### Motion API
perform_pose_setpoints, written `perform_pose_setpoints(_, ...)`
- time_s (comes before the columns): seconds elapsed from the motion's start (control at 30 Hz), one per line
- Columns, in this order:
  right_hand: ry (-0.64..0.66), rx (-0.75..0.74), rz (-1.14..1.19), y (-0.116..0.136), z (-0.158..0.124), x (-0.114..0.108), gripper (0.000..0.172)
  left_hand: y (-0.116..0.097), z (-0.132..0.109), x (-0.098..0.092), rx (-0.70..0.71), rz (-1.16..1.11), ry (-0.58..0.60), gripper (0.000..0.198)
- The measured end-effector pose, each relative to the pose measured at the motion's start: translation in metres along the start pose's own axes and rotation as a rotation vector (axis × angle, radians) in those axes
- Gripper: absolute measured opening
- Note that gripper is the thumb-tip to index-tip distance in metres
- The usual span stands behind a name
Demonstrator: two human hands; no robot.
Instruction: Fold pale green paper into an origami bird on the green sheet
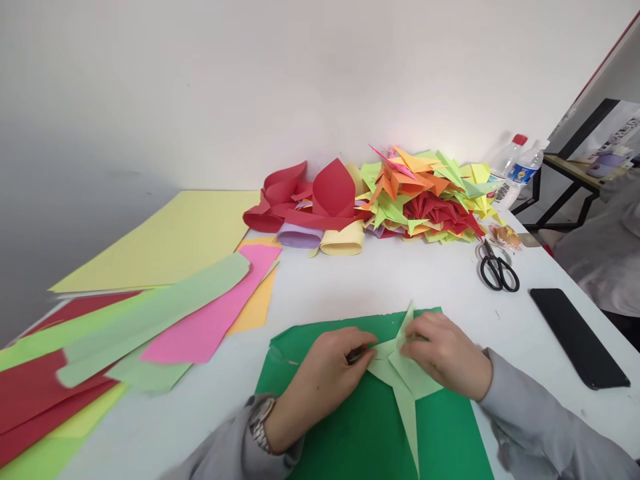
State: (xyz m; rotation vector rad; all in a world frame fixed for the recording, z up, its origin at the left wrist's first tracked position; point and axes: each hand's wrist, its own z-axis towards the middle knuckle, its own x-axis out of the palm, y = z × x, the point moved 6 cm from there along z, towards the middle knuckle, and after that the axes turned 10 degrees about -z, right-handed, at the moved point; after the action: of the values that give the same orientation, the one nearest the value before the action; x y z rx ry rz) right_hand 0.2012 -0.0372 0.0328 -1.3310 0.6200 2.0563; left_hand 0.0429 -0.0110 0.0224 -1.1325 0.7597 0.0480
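Observation:
A pale green folded paper star (407, 377) lies over a dark green sheet (345, 427), its long points spreading up, down and to the sides. My left hand (325, 373), with a metal watch at the wrist, pinches the star's left point between thumb and fingers. Closed at the star's upper right is my right hand (445, 353), its fingers gripping a raised flap of the same paper. The fingertips of the right hand partly cover the folds there.
Coloured paper strips (160, 313) and a large yellow sheet (175, 233) spread across the left. Along the wall lie rolled papers (333, 193) and a heap of folded stars (425, 193). Scissors (497, 270), a black phone (577, 337) and plastic bottles (523, 167) are on the right; a person's grey sleeve (605, 240) shows beyond.

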Motion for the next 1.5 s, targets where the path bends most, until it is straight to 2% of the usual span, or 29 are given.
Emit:
perform_pose_setpoints(0.1,0.061,-0.139,0.076,0.006,-0.003,0.005,0.021,0.004,-0.003,0.001,-0.009,0.110,0.009,0.015)
perform_pose_setpoints(0.3,0.091,-0.134,0.168,0.005,-0.003,0.004,0.022,0.008,-0.005,0.002,-0.002,0.176,-0.002,0.016)
perform_pose_setpoints(0.4,0.094,-0.130,0.161,0.005,-0.003,0.005,0.023,0.012,-0.004,-0.001,-0.009,0.091,-0.039,0.017)
perform_pose_setpoints(0.5,0.103,-0.152,0.142,0.006,-0.003,0.004,0.027,0.018,-0.003,-0.008,-0.096,-0.075,-0.084,0.018)
perform_pose_setpoints(0.6,0.152,-0.164,0.117,0.009,-0.003,0.002,0.025,0.018,-0.003,-0.016,-0.124,-0.235,-0.046,0.024)
perform_pose_setpoints(0.67,0.206,-0.152,0.111,0.010,-0.003,0.001,0.019,0.009,-0.002,-0.018,-0.027,-0.239,0.038,0.025)
perform_pose_setpoints(0.77,0.263,-0.148,0.101,0.013,-0.004,0.001,0.022,-0.004,-0.004,-0.019,0.175,-0.095,0.122,0.028)
perform_pose_setpoints(0.87,0.291,-0.132,0.092,0.012,-0.004,0.003,0.028,-0.012,-0.007,-0.015,0.322,0.097,0.143,0.033)
perform_pose_setpoints(0.97,0.325,-0.094,0.103,0.011,-0.004,0.006,0.040,-0.018,-0.009,-0.012,0.433,0.224,0.152,0.029)
perform_pose_setpoints(1.23,0.380,-0.091,0.120,0.010,-0.003,0.007,0.041,-0.031,-0.015,0.002,0.563,0.287,0.199,0.010)
perform_pose_setpoints(1.37,0.361,-0.110,0.154,0.009,-0.004,0.008,0.029,-0.036,-0.019,0.011,0.636,0.348,0.239,0.019)
perform_pose_setpoints(1.5,0.346,-0.127,0.150,0.010,-0.004,0.007,0.027,-0.036,-0.018,0.010,0.668,0.381,0.215,0.025)
